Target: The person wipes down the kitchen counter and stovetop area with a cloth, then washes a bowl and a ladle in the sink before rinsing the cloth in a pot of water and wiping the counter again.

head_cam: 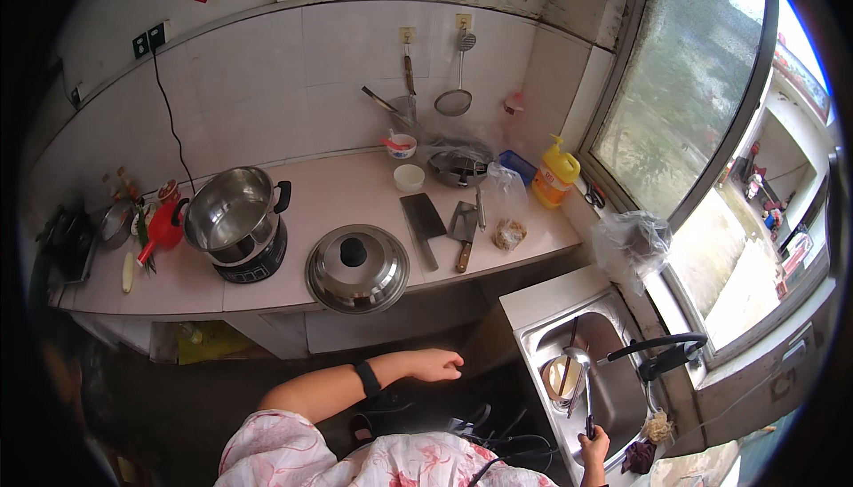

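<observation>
In my right hand (pixel 594 446) is the dark handle of a metal ladle (pixel 585 380), whose bowl reaches over the stainless steel sink (pixel 620 397). Inside the basin sits a light bowl (pixel 555 380), partly covered by the ladle. Chopsticks (pixel 572 337) lean in that bowl. My left hand (pixel 436 365) hangs in the air between my body and the counter, fingers loosely curled, with nothing seen in it. A black band (pixel 367 379) circles the left wrist. Over the sink's right side extends a black faucet (pixel 660 354).
On the counter (pixel 300 200) stand a steel pot (pixel 233 214) on an electric cooker base, a domed lid (pixel 356 274), a cleaver (pixel 424 224), a spatula (pixel 462 230) and a yellow pump bottle (pixel 555 174). A plastic bag (pixel 633 244) hangs by the window. A scrubber (pixel 658 426) lies at the sink's edge.
</observation>
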A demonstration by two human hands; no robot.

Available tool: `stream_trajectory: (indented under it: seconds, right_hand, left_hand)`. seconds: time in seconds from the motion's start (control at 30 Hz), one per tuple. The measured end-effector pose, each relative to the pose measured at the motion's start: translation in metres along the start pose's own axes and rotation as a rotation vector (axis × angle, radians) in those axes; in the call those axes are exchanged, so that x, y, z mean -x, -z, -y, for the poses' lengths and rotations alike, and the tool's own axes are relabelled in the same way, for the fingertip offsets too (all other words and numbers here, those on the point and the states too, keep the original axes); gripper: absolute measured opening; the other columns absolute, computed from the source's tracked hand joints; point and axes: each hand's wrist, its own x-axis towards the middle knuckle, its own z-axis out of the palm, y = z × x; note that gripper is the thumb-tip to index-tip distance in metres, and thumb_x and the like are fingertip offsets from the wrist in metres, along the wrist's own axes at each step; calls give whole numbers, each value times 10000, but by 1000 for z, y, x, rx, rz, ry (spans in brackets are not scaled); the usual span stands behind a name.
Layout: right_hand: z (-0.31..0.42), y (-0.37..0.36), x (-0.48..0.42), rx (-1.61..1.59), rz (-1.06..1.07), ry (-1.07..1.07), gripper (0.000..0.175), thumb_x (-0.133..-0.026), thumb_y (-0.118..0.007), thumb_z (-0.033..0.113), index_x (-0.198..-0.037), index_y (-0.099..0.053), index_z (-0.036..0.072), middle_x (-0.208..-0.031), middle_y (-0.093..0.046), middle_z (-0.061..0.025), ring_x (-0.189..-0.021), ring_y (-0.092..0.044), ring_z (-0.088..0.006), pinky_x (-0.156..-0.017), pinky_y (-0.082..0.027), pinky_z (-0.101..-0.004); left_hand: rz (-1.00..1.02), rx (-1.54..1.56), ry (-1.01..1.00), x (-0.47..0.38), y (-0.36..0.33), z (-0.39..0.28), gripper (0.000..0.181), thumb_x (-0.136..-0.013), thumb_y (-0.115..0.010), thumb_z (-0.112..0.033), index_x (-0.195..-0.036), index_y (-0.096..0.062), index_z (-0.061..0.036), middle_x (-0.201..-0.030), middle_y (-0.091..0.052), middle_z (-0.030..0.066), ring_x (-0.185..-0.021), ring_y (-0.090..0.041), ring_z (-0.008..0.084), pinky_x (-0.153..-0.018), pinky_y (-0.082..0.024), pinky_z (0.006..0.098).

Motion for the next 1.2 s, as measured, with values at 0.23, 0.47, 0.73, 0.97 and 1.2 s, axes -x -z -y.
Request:
stream_trajectory:
  seconds: [0.23, 0.47, 0.73, 0.97, 1.2]
  right_hand:
    - [-14, -7, 4, 153, -185, -102, 271, -606, -718, 71, -855, -636, 2, -691, -623, -140, -634, -614, -279, -634, -476, -381]
    - [24, 1, -2, 83, -223, -262, 238, -659, -699, 81, -872, -638, -7, -690, -636, -98, -633, -616, -207, -641, -480, -347]
    - [217, -16, -23, -227, -214, 283, 211, -834, -630, 122, -1007, -601, 5, -668, -568, -47, -582, -508, -104, -553, -409, -263]
    - [419, -142, -83, -492, 245, 401, 280, -865, -604, 166, -1097, -585, 10, -743, -647, -97, -626, -607, -169, -593, -478, -323]
    - [505, -248, -104, -453, 233, 504, 345, -871, -569, 199, -1169, -540, 27, -802, -648, -192, -760, -644, -340, -690, -492, -390]
  left_hand:
    - [-303, 404, 177, 154, 5, 97, 409, -921, -558, -160, -1266, -451, 32, -1155, -598, 133, -1069, -566, 171, -924, -446, 283]
    - [-641, 611, 296, 246, -15, 139, 416, -893, -600, -172, -1235, -478, 31, -1042, -633, 123, -943, -599, 164, -835, -477, 287]
    - [-731, 683, 440, 272, -36, 161, 362, -901, -582, -148, -1205, -494, 28, -1028, -643, 131, -892, -623, 171, -808, -489, 287]
    - [-840, 570, 483, 301, -38, 163, 339, -910, -560, -115, -1207, -481, 29, -1051, -641, 152, -908, -629, 187, -824, -489, 289]
    - [-1064, 658, 624, 343, -47, 132, 331, -886, -599, -141, -1160, -519, 26, -981, -660, 130, -826, -643, 176, -748, -506, 287]
